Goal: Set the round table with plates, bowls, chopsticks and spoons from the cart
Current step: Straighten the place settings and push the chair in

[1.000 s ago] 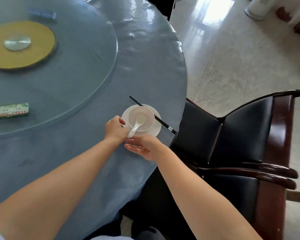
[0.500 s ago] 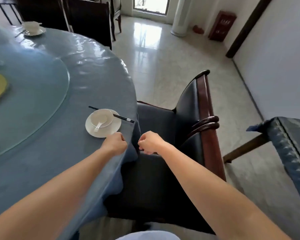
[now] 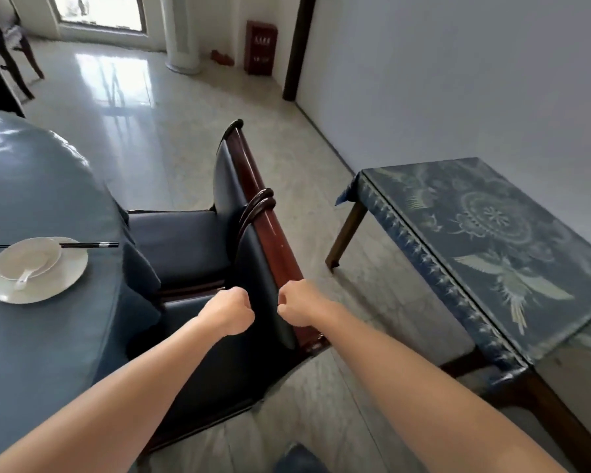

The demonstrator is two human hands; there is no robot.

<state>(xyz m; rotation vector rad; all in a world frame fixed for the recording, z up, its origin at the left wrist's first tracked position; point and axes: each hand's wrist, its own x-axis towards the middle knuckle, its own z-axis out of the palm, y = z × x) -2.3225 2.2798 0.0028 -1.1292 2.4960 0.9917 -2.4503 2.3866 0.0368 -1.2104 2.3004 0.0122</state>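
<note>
A person is looking down over their own two bare forearms, which are reaching forward above a dark padded chair (image 3: 178, 244) with a glossy wooden frame. The left hand (image 3: 227, 314) and the right hand (image 3: 296, 303) are hovering near each other without touching, each with its fingers curled into a fist and holding nothing. That suggests the hands are between jobs, not carrying tableware. At the left edge, the round table (image 3: 41, 353) is wearing a blue cloth, and one finished place setting is sitting near its rim in front of the chair. A white plate (image 3: 72, 273) is lying flat, a white bowl (image 3: 53, 257) is resting on it, and a white spoon (image 3: 23, 281) is lying in the bowl with its handle pointing toward the table edge, easy for a seated diner to reach. Black chopsticks (image 3: 93, 245) are lying across the plate's far side, behind the bowl. To the right, a low side table (image 3: 485, 233) is standing under a patterned blue cloth. No cart is showing, so the head is probably facing away from the table to fetch more pieces.
</note>
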